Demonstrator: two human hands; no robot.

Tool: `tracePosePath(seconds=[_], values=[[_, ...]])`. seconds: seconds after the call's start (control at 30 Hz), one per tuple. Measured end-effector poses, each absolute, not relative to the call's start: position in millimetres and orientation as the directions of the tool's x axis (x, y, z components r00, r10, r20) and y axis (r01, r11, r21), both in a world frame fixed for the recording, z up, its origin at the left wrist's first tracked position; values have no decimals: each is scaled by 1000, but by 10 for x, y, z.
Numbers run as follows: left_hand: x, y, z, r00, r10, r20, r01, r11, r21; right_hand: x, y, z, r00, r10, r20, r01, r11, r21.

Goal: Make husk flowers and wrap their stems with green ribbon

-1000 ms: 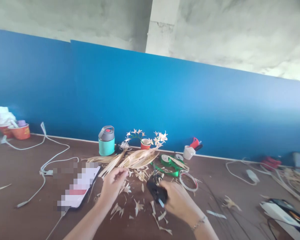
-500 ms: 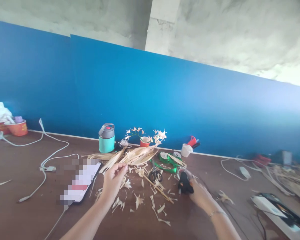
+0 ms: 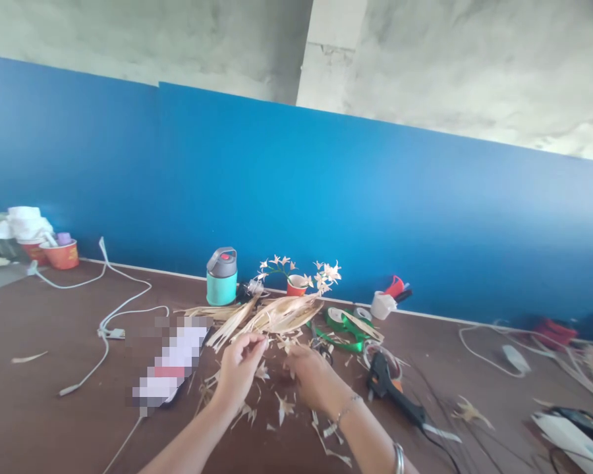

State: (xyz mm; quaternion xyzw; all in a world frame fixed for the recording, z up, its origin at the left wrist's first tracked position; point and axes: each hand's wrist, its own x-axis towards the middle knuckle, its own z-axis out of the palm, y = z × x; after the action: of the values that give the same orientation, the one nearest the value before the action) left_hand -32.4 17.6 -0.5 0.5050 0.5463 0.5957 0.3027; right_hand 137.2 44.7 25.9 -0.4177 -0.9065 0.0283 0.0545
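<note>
My left hand (image 3: 241, 366) is closed in a pinch above the dry husk pieces; what the fingertips hold is too small to make out. Close to its right, my right hand (image 3: 312, 374) reaches over the scraps, its fingers blurred and partly hidden. A black glue gun (image 3: 390, 385) lies on the table to the right, apart from both hands. Beyond the hands is a pile of dry corn husks (image 3: 286, 313). Scissors (image 3: 322, 347) lie partly behind my right hand. A husk flower (image 3: 284, 408) and cut scraps are scattered on the near side.
An orange cup (image 3: 296, 287) with husk flowers stands by the blue partition (image 3: 326, 191), near a teal bottle (image 3: 222, 283). Green ribbon (image 3: 348, 329) and a white cup (image 3: 383, 305) are at right. A phone (image 3: 178, 362) and white cables (image 3: 109, 322) lie left.
My right hand has let go of the glue gun, which now lies on the table, and has moved left towards my left hand. My left hand keeps its pinch. The view has shifted slightly.
</note>
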Motion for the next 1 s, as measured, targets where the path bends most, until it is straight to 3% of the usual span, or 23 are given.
tracePosePath(seconds=[0.4, 0.5, 0.6, 0.7, 0.83, 1.0], values=[[-291, 153, -78, -267, 945, 191, 146, -156, 977, 1387, 440, 263, -604, 796, 36, 788, 604, -116], [-273, 145, -82, -261, 949, 177, 100, -156, 983, 1390, 457, 347, -593, 787, 171, 747, 617, -247], [-247, 118, -48, -259, 955, 141, 42, -135, 990, 1381, 437, 495, -459, 812, 360, 659, 583, -474], [-222, 83, 10, -264, 959, 100, 31, -95, 995, 1360, 375, 633, -352, 830, 433, 544, 558, -627], [-190, 62, 38, -273, 959, 79, 30, -74, 997, 1321, 281, 712, -321, 792, 519, 446, 610, -655], [-169, 67, 5, -263, 963, 54, 14, -52, 999, 1282, 229, 671, -280, 773, 569, 510, 622, -594]])
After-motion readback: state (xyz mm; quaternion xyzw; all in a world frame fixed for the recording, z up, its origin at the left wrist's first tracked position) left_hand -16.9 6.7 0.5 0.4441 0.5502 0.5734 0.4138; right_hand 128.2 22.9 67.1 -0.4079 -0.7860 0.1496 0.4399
